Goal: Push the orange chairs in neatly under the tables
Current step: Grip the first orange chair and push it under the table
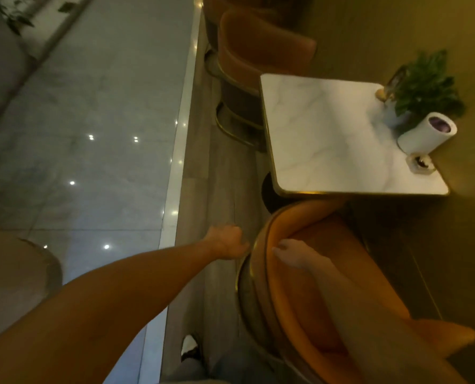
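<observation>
An orange chair with a gold-trimmed curved back stands right below me, its front edge tucked just under the white marble table. My left hand is curled against the outer left rim of the chair back. My right hand lies on the inner side of that backrest, fingers over the rim. Across the table, a second orange chair sits against the far edge, and the edge of a third shows behind it at the top.
On the table's right side by the yellow wall stand a potted green plant, a paper roll and a small holder. Left of the wooden strip lies a glossy marble aisle. My shoe is near the chair base.
</observation>
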